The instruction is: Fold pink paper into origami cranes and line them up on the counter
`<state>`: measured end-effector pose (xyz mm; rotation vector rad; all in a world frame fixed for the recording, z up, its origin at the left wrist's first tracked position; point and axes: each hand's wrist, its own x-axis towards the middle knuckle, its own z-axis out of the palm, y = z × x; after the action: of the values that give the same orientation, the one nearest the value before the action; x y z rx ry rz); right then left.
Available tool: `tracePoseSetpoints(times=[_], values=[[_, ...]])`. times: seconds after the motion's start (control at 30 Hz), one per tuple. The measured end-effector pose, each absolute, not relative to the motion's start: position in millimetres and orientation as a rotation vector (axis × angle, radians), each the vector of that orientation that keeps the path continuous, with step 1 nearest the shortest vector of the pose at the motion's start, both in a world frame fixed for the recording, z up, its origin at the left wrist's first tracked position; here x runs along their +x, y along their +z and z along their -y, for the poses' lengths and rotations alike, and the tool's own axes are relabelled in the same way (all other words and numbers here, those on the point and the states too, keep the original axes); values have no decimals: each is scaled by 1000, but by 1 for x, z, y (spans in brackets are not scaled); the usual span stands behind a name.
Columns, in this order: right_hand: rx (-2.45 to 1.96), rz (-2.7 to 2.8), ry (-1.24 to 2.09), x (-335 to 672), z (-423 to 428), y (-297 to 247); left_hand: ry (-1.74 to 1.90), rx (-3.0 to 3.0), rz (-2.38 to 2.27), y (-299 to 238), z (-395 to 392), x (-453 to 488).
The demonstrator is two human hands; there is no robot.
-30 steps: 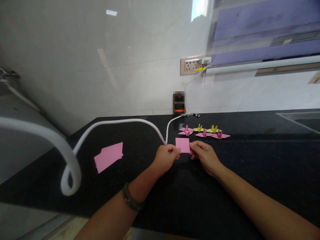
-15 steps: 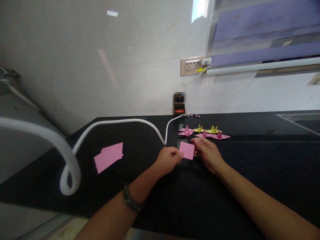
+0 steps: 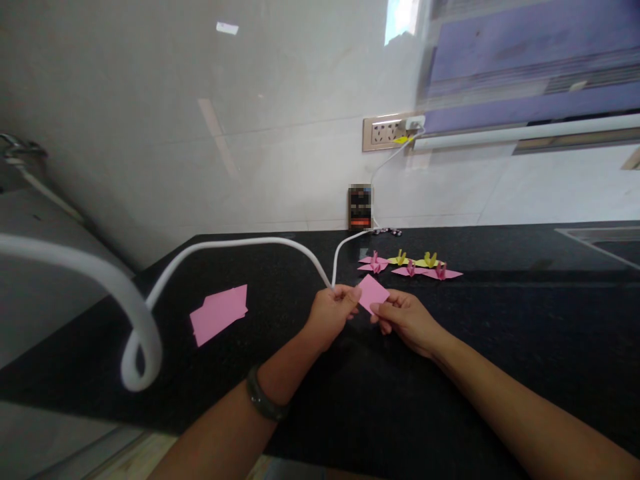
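Pinching a pink square (image 3: 373,289) over a dark counter (image 3: 320,407)

Turned corner-up, the square looks like a small diamond, one point toward the wall (image 3: 300,153) and one toward the person. It is plain, evenly pink and flat, its visible edges straight and its far corner sharp. No line or crease can be made out on its upper face at this size. It sits between the two hands, just in front of a group of paper cranes; whether it touches the counter cannot be told.

The left hand (image 3: 330,313) pinches the left corner, thumb laid on top and the other fingers curled behind. The right hand (image 3: 407,319) grips the lower right side, thumb tip near the close corner, the fingers bent together underneath and partly hidden.

Beyond the square stand pink cranes (image 3: 411,269) and yellow cranes (image 3: 430,260), wings spread and close together. Well off to the left lie some pink sheets (image 3: 219,313), overlapping unevenly, in much the same pink as the square. A white cable (image 3: 240,241) bends down just beside the left hand.
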<state>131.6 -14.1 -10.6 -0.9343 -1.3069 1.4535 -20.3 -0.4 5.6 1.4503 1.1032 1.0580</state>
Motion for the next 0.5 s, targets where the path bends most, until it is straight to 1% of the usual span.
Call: tracePoseSetpoints(times=[0.07, 0.17, 0.33, 0.5], values=[[-930, 1310, 1424, 131, 13, -11, 997, 1471, -1112, 6, 1, -19], [-946, 1339, 1384, 132, 12, -11, 1010, 1472, -1144, 6, 1, -19], [-964, 1180, 1188, 133, 8, -12, 972, 1523, -1158, 3, -1, -20], [-983, 1256, 1067, 136, 6, -13, 920, 1580, -1175, 1, -1, -20]])
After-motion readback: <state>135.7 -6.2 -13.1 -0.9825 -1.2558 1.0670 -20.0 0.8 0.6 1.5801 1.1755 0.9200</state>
